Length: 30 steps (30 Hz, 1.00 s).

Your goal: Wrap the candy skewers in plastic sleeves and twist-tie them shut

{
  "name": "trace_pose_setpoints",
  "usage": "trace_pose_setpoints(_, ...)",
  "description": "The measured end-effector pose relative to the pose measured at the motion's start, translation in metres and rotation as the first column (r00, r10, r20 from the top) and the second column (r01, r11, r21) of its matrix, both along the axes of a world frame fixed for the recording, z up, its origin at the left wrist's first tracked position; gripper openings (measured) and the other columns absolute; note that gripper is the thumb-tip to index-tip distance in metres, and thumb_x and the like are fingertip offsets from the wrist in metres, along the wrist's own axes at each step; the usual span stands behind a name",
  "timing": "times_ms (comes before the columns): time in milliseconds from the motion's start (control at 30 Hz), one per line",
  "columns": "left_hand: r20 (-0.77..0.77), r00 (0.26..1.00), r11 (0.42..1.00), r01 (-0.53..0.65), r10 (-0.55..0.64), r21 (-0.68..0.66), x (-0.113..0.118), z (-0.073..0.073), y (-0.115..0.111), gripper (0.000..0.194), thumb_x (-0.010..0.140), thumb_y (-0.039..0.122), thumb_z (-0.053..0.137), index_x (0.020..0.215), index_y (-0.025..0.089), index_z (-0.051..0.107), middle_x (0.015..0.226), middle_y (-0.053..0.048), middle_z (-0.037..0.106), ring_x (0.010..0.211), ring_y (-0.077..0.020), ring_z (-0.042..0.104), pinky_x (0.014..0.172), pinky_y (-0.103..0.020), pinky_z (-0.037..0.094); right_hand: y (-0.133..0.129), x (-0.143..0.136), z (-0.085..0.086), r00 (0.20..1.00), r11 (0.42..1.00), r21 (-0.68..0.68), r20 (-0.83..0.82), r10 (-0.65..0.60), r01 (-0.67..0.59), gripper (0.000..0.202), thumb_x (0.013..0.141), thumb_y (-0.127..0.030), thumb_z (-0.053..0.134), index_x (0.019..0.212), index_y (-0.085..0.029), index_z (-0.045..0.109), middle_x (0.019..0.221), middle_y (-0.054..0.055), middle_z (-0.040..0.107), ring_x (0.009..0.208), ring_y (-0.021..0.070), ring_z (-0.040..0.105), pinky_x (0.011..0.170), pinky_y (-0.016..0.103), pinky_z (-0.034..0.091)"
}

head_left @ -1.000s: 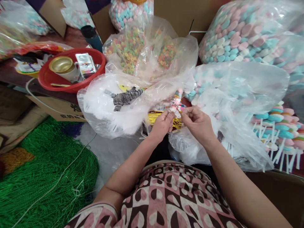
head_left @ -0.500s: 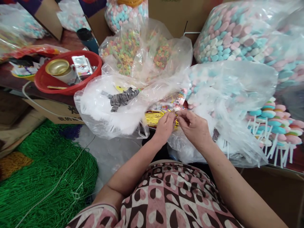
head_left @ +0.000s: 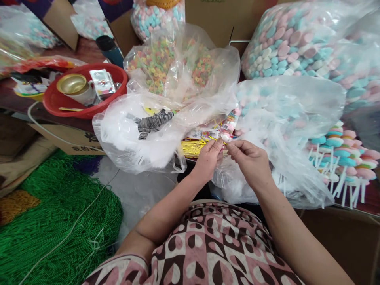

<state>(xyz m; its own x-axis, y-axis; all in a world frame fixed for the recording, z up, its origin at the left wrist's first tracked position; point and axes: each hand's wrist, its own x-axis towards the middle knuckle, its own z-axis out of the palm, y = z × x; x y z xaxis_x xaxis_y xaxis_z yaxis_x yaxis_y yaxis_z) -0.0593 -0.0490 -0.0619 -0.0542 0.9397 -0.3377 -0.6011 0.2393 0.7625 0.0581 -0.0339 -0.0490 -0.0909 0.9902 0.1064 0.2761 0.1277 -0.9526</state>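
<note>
A small printed clear packet (head_left: 229,123) with pink and white contents stands up out of my left hand (head_left: 208,158), whose fingers are closed on its lower end. A thin gold tie (head_left: 214,139) crosses at that end. My right hand (head_left: 251,160) pinches the tie's right end between thumb and forefinger, just right of the packet. Under and left of my left hand lies a pile of gold ties (head_left: 193,147). Another printed wrapper (head_left: 204,133) lies behind the pile.
An open plastic bag (head_left: 118,134) with a grey striped cloth (head_left: 156,120) is at left, beside a red basin (head_left: 86,109). Behind are bags of ring candies (head_left: 157,59) and pastel candies (head_left: 282,47). Candy skewers (head_left: 346,152) lie at right; green cords (head_left: 65,213) at lower left.
The packet now stands taller and further right above my left hand. My right hand has moved slightly right and down, and the gold tie shows more clearly between the hands.
</note>
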Motion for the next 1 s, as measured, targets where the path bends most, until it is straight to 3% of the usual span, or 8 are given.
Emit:
trace_pose_setpoints(100, 0.11, 0.99, 0.992, 0.083, -0.093, 0.093, -0.001, 0.006, -0.002, 0.031, 0.083, 0.04, 0.069, 0.074, 0.016, 0.052, 0.06, 0.007, 0.041, 0.042, -0.001, 0.026, 0.037, -0.014, 0.018, 0.001, 0.003, -0.005, 0.991, 0.997, -0.081, -0.135, 0.004, -0.015, 0.019, 0.077, -0.039, 0.072, 0.074, -0.02, 0.069, 0.061, -0.003, 0.059, 0.055, 0.0113, 0.048, 0.056, 0.026, 0.041)
trace_pose_setpoints(267, 0.168, 0.945, 0.959, 0.271, -0.282, 0.087, -0.009, 0.011, -0.006, 0.033, 0.083, 0.041, 0.066, 0.07, 0.014, 0.052, 0.058, 0.008, 0.039, 0.038, 0.0002, 0.024, 0.035, -0.012, 0.018, 0.005, 0.012, -0.004, 0.977, 0.985, -0.145, -0.207, 0.06, -0.091, 0.027, 0.074, -0.044, 0.077, 0.066, -0.021, 0.065, 0.059, -0.003, 0.057, 0.056, 0.0111, 0.047, 0.056, 0.026, 0.041)
trace_pose_setpoints(433, 0.253, 0.767, 0.802, 0.593, -0.589, 0.071, -0.018, 0.015, -0.008, 0.035, 0.09, 0.041, 0.055, 0.065, 0.016, 0.05, 0.042, 0.01, 0.024, 0.031, -0.0033, 0.021, 0.033, -0.015, 0.021, 0.011, 0.026, 0.006, 0.9, 0.908, -0.212, -0.335, 0.28, -0.362, 0.044, 0.069, -0.049, 0.082, 0.104, -0.026, 0.072, 0.098, 0.004, 0.071, 0.082, 0.0182, 0.063, 0.072, 0.032, 0.052)
trace_pose_setpoints(533, 0.333, 0.677, 0.736, 0.672, -0.656, 0.082, -0.017, 0.015, -0.009, 0.039, 0.093, 0.04, 0.049, 0.062, 0.017, 0.049, 0.038, 0.009, 0.023, 0.028, -0.0054, 0.023, 0.033, -0.017, 0.022, 0.013, 0.029, 0.002, 0.837, 0.848, -0.206, -0.384, 0.389, -0.488, 0.044, 0.067, -0.056, 0.081, 0.097, -0.026, 0.075, 0.109, 0.007, 0.072, 0.096, 0.0236, 0.066, 0.086, 0.041, 0.054)
trace_pose_setpoints(633, 0.389, 0.689, 0.761, 0.647, -0.611, 0.049, -0.015, 0.015, -0.009, 0.041, 0.095, 0.042, 0.047, 0.063, 0.017, 0.049, 0.037, 0.01, 0.023, 0.027, -0.0059, 0.024, 0.034, -0.018, 0.025, 0.016, 0.027, -0.011, 0.858, 0.875, -0.21, -0.391, 0.333, -0.436, 0.039, 0.062, -0.059, 0.083, 0.077, -0.024, 0.074, 0.086, 0.005, 0.075, 0.082, 0.0235, 0.068, 0.081, 0.043, 0.055)
trace_pose_setpoints(767, 0.399, 0.754, 0.831, 0.556, -0.522, 0.037, -0.013, 0.017, -0.007, 0.035, 0.096, 0.042, 0.05, 0.072, 0.017, 0.053, 0.042, 0.011, 0.023, 0.03, -0.0047, 0.023, 0.036, -0.016, 0.024, 0.016, 0.019, -0.021, 0.936, 0.972, -0.156, -0.333, 0.118, -0.178, 0.036, 0.064, -0.056, 0.082, 0.067, -0.022, 0.069, 0.063, -0.001, 0.067, 0.061, 0.0166, 0.06, 0.068, 0.035, 0.053)
trace_pose_setpoints(867, 0.31, 0.836, 0.886, 0.461, -0.453, 0.054, -0.012, 0.016, -0.004, 0.03, 0.093, 0.04, 0.055, 0.075, 0.016, 0.053, 0.047, 0.011, 0.023, 0.034, -0.0033, 0.023, 0.037, -0.015, 0.023, 0.013, 0.013, -0.016, 0.985, 1.0, -0.003, -0.171, 0.011, -0.012, 0.027, 0.075, -0.045, 0.075, 0.065, -0.021, 0.067, 0.06, -0.002, 0.064, 0.058, 0.014, 0.056, 0.065, 0.03, 0.049)
trace_pose_setpoints(1000, 0.051, 0.964, 0.965, 0.258, -0.259, 0.038, -0.005, 0.008, 0.001, 0.025, 0.09, 0.035, 0.059, 0.074, 0.017, 0.051, 0.057, 0.008, 0.037, 0.04, -0.0036, 0.022, 0.039, -0.017, 0.021, 0.006, 0.009, -0.009, 0.991, 0.96, 0.272, 0.094, -0.099, 0.07, 0.015, 0.082, -0.032, 0.069, 0.071, -0.022, 0.07, 0.068, -0.001, 0.068, 0.066, 0.0156, 0.06, 0.068, 0.03, 0.048)
